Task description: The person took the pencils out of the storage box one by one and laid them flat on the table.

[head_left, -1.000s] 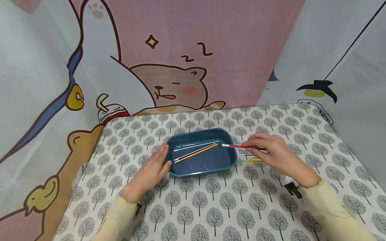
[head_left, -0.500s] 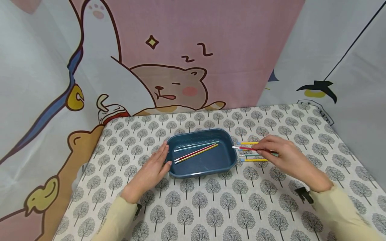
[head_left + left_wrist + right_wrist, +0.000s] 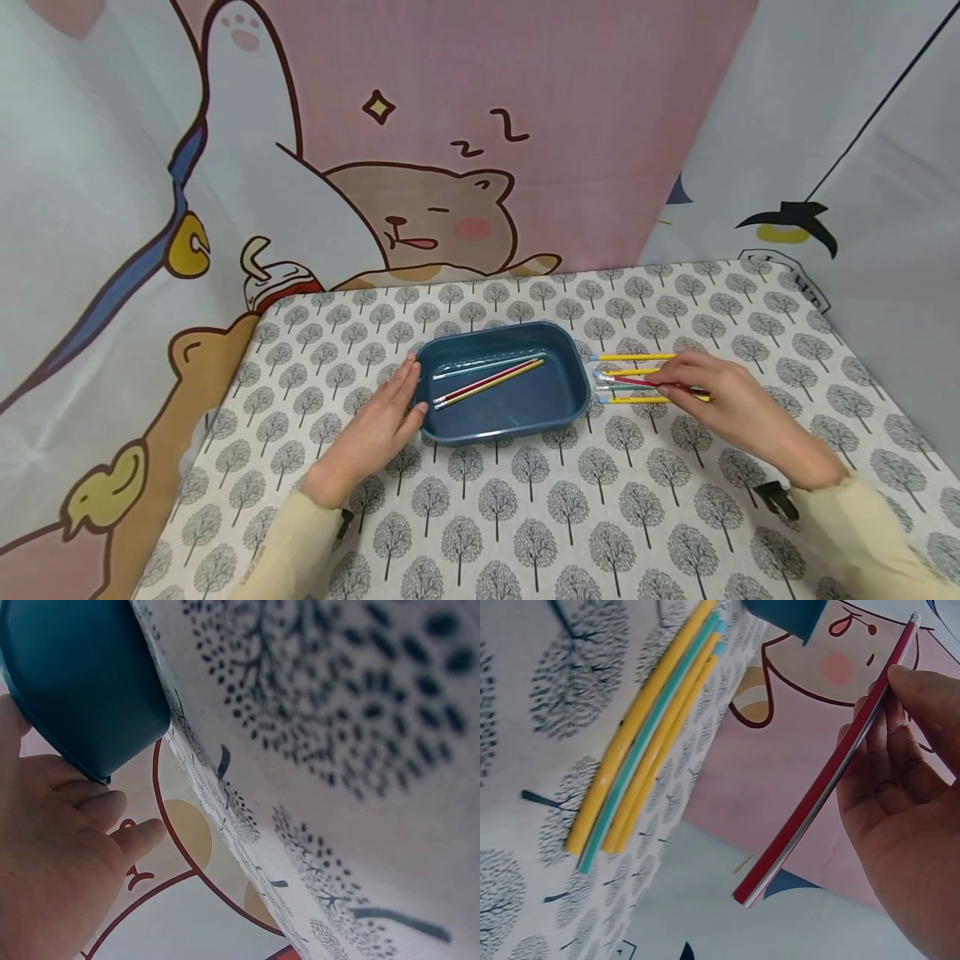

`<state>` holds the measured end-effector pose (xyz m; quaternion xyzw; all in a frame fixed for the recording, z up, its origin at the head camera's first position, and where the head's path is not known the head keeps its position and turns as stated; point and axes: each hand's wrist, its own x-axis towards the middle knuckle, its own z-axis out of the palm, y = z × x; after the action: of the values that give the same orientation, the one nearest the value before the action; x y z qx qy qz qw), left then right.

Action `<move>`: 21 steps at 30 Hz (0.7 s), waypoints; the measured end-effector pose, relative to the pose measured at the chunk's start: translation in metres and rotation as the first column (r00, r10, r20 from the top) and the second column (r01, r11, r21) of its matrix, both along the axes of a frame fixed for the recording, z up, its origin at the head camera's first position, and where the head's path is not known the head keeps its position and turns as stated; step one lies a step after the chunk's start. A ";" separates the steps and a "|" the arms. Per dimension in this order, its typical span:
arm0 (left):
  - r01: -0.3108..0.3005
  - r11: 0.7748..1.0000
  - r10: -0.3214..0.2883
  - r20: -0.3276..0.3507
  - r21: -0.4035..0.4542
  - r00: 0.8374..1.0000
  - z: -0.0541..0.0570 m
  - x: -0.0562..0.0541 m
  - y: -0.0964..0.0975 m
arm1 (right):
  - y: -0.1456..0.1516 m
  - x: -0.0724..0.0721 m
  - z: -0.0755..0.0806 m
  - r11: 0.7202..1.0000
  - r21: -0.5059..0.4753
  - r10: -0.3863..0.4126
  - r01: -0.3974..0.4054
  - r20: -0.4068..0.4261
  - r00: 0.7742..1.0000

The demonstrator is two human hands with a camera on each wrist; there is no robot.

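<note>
My right hand [image 3: 720, 400] pinches a red pencil [image 3: 825, 765] between thumb and fingers, its white end toward the container. In the right wrist view the pencil is held slanted, raised off the cloth. Below it lie several pencils side by side: a green pencil [image 3: 646, 742] among yellow pencils [image 3: 611, 761]. My left hand [image 3: 371, 429] rests its extended fingers against the left rim of a dark blue plastic container [image 3: 517, 410]. Inside that container lie a green pencil [image 3: 465, 370], a red pencil [image 3: 480, 382] and a yellow pencil [image 3: 495, 382], eraser ends leftward.
A tree-print cloth [image 3: 525, 517] covers the table. Behind and at both sides hangs a curtain [image 3: 585, 125] with cartoon animals. The container's right wall stands close to the eraser ends of the pencils lying on the cloth.
My right hand has drawn the red pencil rightward and slightly nearer, from over the container's right edge to above the pencils on the cloth. My left hand has stayed put.
</note>
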<state>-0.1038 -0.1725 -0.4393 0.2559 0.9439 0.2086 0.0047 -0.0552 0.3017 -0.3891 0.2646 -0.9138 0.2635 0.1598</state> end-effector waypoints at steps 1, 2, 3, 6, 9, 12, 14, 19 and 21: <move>0.000 1.000 0.000 -0.002 -0.001 1.000 0.000 0.000 0.000 | 0.001 0.000 -0.002 1.000 0.007 -0.005 0.005 -0.005 1.000; 0.000 1.000 0.000 -0.003 -0.002 1.000 0.000 0.000 0.000 | 0.002 0.000 -0.003 1.000 0.014 -0.011 0.011 -0.009 1.000; 0.001 1.000 -0.001 -0.006 -0.003 1.000 0.000 0.000 0.000 | 0.003 0.000 -0.005 1.000 0.023 -0.018 0.018 -0.010 1.000; 0.002 1.000 -0.002 -0.006 -0.009 1.000 0.000 0.000 -0.001 | 0.006 0.000 -0.009 0.998 0.047 -0.033 0.033 -0.010 0.999; 0.004 1.000 -0.004 -0.006 -0.013 1.000 0.000 0.001 -0.001 | 0.009 0.000 -0.012 0.997 0.059 -0.040 0.040 0.001 0.999; 0.002 1.000 -0.002 -0.007 -0.014 1.000 -0.001 0.000 -0.001 | 0.011 0.001 -0.015 0.997 0.066 -0.043 0.042 0.018 0.999; 0.002 1.000 -0.002 -0.007 -0.011 1.000 -0.001 0.000 -0.001 | 0.011 0.001 -0.017 0.997 0.068 -0.049 0.046 0.039 0.998; -0.001 1.000 0.001 0.003 -0.013 1.000 -0.001 0.000 -0.001 | 0.013 0.001 -0.023 0.995 0.080 -0.061 0.053 0.098 0.993; -0.001 1.000 0.001 0.006 -0.012 1.000 0.000 0.000 -0.001 | 0.013 0.000 -0.025 0.995 0.088 -0.061 0.051 0.117 0.991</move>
<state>-0.1040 -0.1731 -0.4396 0.2548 0.9452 0.2038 0.0091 -0.0550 0.3152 -0.4138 0.2292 -0.9392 0.2351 0.1008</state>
